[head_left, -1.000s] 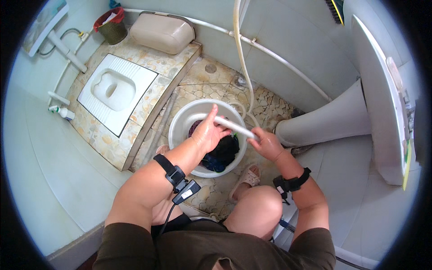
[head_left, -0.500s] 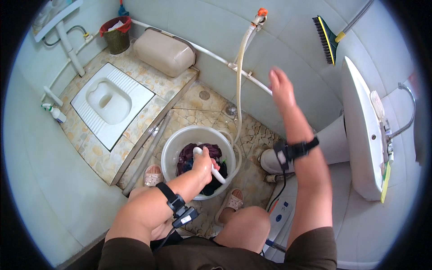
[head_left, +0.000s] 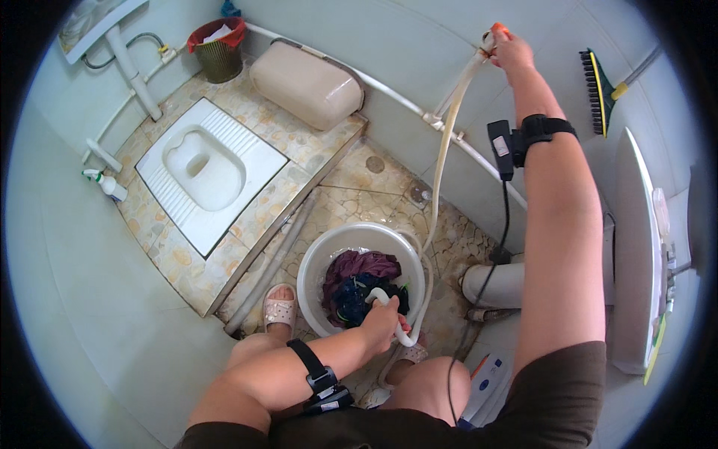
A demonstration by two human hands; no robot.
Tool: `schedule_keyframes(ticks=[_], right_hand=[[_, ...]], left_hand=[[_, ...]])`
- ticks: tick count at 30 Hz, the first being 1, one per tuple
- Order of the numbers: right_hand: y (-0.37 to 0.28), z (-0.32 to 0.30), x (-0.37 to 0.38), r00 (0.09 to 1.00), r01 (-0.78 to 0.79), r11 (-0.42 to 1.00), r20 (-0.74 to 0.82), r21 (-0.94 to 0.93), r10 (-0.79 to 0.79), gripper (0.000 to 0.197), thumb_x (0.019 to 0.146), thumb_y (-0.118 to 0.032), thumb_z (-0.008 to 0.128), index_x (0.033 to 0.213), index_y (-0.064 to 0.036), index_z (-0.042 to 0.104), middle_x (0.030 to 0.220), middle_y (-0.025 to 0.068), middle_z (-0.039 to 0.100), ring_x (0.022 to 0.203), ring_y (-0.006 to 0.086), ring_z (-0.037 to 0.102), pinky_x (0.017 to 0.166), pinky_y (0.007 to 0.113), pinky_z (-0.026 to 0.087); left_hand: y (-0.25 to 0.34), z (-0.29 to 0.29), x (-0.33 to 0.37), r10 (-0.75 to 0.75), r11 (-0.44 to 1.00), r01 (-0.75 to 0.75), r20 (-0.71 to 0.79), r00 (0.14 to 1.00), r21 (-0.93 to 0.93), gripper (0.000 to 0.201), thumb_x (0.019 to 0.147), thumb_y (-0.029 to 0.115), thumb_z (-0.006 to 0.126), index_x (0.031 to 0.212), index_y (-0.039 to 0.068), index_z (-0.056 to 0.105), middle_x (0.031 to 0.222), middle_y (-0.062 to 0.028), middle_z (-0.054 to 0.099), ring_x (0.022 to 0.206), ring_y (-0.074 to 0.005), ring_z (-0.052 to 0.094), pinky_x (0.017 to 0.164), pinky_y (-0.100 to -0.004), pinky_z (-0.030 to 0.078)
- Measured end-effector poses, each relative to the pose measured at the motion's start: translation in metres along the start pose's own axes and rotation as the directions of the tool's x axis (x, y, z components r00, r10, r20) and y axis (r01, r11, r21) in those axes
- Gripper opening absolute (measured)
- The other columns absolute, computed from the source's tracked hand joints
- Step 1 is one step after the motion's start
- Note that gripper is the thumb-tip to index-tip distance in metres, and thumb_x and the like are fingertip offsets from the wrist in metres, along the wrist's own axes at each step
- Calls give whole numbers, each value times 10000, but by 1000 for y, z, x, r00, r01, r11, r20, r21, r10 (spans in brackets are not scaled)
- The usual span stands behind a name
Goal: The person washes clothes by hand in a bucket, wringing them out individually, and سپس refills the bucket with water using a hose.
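My left hand (head_left: 383, 327) is closed round the end of a white hose (head_left: 441, 165), whose curved tip points into a white tub (head_left: 305, 278). Inside the tub lie wet-looking clothes, a purple garment (head_left: 365, 264) and a dark blue one (head_left: 348, 297). From the tub the hose climbs to a wall tap (head_left: 488, 42) with an orange handle (head_left: 500, 29). My right hand (head_left: 514, 54) reaches up with its fingers on that tap; the hand hides part of it. No water stream can be made out.
A squat toilet (head_left: 198, 168) is set in a raised tiled step at left. By the wall stand a beige tank (head_left: 307, 84) and a bin (head_left: 218, 63) with a red liner. A brush (head_left: 598, 91) and a washbasin (head_left: 636, 262) are at right. My sandalled feet flank the tub.
My right hand has moved up and onto the tap, where it was in mid-air before. My left hand still holds the hose over the tub. The whole view has shifted.
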State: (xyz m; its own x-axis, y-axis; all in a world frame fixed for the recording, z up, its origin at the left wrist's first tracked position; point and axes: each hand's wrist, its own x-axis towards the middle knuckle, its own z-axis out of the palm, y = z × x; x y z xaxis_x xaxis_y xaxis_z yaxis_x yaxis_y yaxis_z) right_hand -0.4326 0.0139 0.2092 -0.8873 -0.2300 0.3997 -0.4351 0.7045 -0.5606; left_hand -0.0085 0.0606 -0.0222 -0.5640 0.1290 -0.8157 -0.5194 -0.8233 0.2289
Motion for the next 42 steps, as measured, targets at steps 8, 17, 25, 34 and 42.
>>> schedule_keyframes(ticks=[8,17,25,34,42], right_hand=[[-18,2,7,978,164,674,29,-720,-207,260,747,-162,440,939,-47,571,780,101,600,654,199,594,608,297,466],[11,-14,-10,973,-199,756,31,623,230,443,798,-162,404,1216,-66,294,909,136,496,697,202,563,551,305,489],[56,-21,-221,740,-261,964,652,54,163,453,802,-442,398,912,-28,544,808,117,559,763,207,518,666,336,417],[61,-35,-440,537,-486,869,817,96,210,478,811,-305,490,1155,13,398,925,122,559,847,162,515,709,260,410],[68,-39,-483,673,-528,826,690,196,266,457,746,-129,537,1149,37,397,816,101,578,676,118,530,600,232,423]], left_hand=[[7,-12,-3,4,999,-2,-33,999,42,271,864,277,372,1000,49,321,668,-81,427,555,-199,453,538,-328,414],[8,-11,-6,79,992,-81,26,997,93,270,871,252,355,1067,71,312,673,-67,418,560,-160,433,545,-299,384],[1,5,-16,228,922,-254,121,966,291,364,862,222,379,1147,30,261,645,-51,417,522,-140,427,499,-278,393],[-53,6,-13,345,738,-485,357,868,468,349,863,171,353,1160,26,242,823,-99,453,564,-156,465,525,-294,415],[-74,1,-10,189,580,-569,583,790,583,421,850,120,332,1231,23,181,1002,-136,457,844,-205,483,740,-311,409]])
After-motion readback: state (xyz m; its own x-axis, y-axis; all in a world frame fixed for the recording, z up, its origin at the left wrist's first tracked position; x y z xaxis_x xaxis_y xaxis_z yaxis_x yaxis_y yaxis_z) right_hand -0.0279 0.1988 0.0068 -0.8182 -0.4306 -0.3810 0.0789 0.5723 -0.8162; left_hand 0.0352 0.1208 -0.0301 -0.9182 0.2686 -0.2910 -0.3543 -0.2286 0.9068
